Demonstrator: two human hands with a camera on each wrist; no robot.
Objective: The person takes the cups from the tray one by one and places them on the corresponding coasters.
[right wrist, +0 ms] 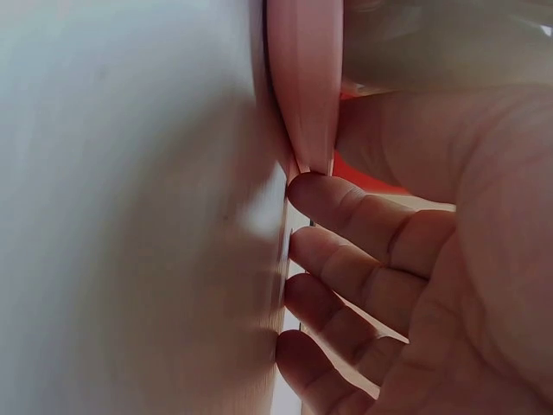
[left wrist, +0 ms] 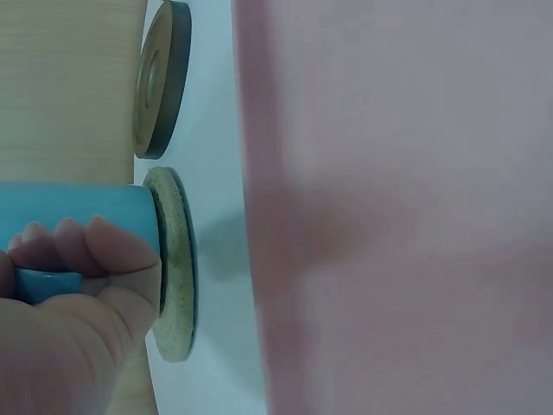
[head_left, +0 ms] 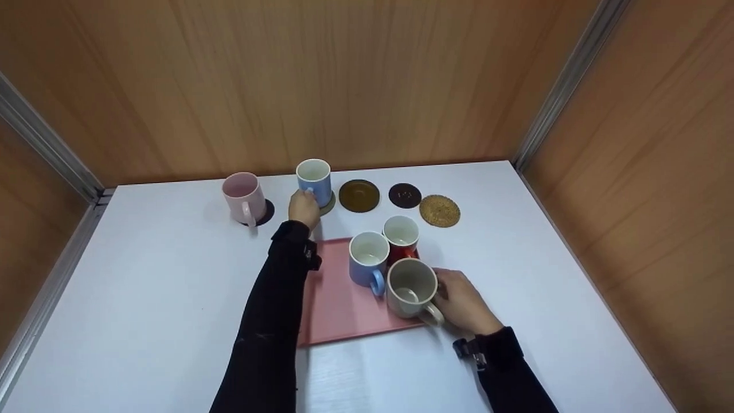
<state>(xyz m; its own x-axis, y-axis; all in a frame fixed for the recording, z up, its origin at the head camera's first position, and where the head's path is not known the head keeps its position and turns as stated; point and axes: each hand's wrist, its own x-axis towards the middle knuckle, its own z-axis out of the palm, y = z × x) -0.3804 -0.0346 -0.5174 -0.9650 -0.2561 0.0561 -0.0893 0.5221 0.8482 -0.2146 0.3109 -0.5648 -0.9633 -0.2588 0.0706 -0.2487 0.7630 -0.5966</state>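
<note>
My left hand (head_left: 304, 207) grips the handle of a light blue mug (head_left: 322, 186), white inside. That mug stands upright on a round, pale coaster (left wrist: 177, 285) near the back of the table. At the right edge of the pink tray (head_left: 338, 315), my right hand (head_left: 461, 301) pinches the tray's rim (right wrist: 304, 78) between thumb and index finger. Just beside this hand a beige mug (head_left: 397, 304) stands on the tray. Behind it are a second blue mug (head_left: 361, 274) and a red mug (head_left: 397, 252), white inside and partly hidden.
At the left a pink mug (head_left: 252, 203) stands on a dark coaster (head_left: 269, 212). To the right of my left hand lie a brown coaster (head_left: 359, 196), a small dark coaster (head_left: 405, 195) and a woven coaster (head_left: 440, 211). Wooden walls (head_left: 344, 86) enclose the white table (head_left: 155, 298).
</note>
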